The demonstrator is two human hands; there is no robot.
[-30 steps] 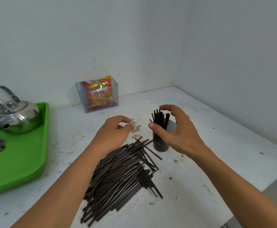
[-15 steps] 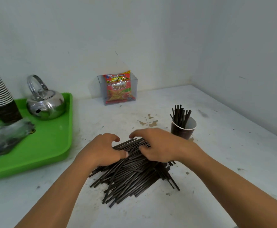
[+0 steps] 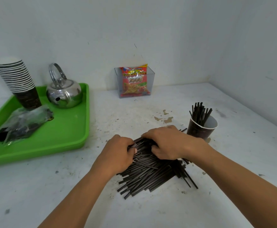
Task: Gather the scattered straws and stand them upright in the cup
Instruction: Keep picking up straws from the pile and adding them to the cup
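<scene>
Head view: one moment at a white desk (image 3: 233, 203), read from the left edge to the right.
Far left: a green tray (image 3: 65, 139) carries a stack of paper cups (image 3: 19, 83), a steel kettle (image 3: 63, 92) and a crumpled plastic bag (image 3: 22, 125) — none of it part of the job, by my reading.
Back wall: a clear holder (image 3: 134, 83) with a snack packet stands against it, well apart from the work.
Left hand (image 3: 118, 155): curled over the left end of the pile, fingers bent down among the straws; whether it pinches any one straw I cannot tell.
Straw pile (image 3: 151, 176): a large heap of dark straws lies flat on the desk, mostly running one way, a few splayed at the right edge.
Right hand (image 3: 167, 143): fingers curved down over the far side of the pile, thumb tucked toward the left hand — the two hands seem to be squeezing a bundle together.
Cup (image 3: 202, 129): upright, just beside the pile on the right, holding a small bunch of straws (image 3: 200, 112) that lean on its left wall.
Done: only that small bunch.
Left: the great majority — I judge the task barely begun, with many more handfuls to lift and stand.
</scene>
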